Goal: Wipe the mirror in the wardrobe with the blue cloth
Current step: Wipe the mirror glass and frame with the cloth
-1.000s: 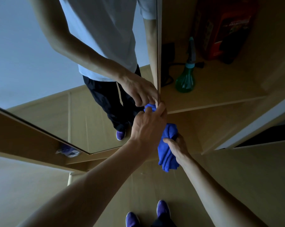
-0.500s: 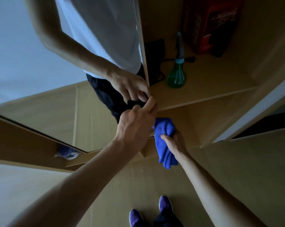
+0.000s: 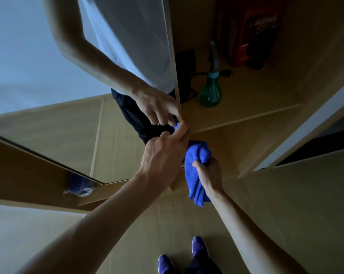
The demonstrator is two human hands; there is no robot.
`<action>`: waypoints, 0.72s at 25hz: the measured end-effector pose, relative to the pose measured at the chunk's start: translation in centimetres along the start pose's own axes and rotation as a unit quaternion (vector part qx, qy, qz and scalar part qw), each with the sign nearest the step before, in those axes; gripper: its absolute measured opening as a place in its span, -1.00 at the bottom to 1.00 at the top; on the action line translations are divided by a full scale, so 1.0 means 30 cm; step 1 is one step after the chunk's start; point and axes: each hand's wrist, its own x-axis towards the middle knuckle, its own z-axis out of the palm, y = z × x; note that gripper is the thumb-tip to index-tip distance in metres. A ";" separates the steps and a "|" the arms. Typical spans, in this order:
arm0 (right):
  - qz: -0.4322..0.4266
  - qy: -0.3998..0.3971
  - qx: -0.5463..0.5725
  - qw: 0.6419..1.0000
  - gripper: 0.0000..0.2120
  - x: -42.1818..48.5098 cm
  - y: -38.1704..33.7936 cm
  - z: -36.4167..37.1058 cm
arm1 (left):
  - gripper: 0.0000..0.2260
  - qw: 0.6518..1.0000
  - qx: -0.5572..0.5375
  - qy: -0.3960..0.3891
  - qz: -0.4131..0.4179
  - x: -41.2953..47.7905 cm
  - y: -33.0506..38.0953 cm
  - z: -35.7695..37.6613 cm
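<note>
At mirror edge: your left hand curls its fingers round it, likely steadying it.
Below those fingers: your right hand grips the bunched blue cloth, ready to wipe.

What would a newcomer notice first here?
The bright blue cloth, bunched in the right hand at centre. Next to it the left hand grips the edge of the mirror, which fills the left. A green spray bottle stands on the shelf, upper right.
</note>
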 end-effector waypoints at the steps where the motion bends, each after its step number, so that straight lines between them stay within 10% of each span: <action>1: -0.016 0.003 0.018 1.000 -0.78 -0.013 -0.028 -0.008 | -0.51 1.000 0.004 -0.004 0.000 0.002 0.000 0.001; 18: -0.037 -0.038 -0.076 0.996 -0.87 -0.096 -0.103 -0.071 | -0.45 0.997 0.070 0.022 0.026 -0.003 -0.021 -0.202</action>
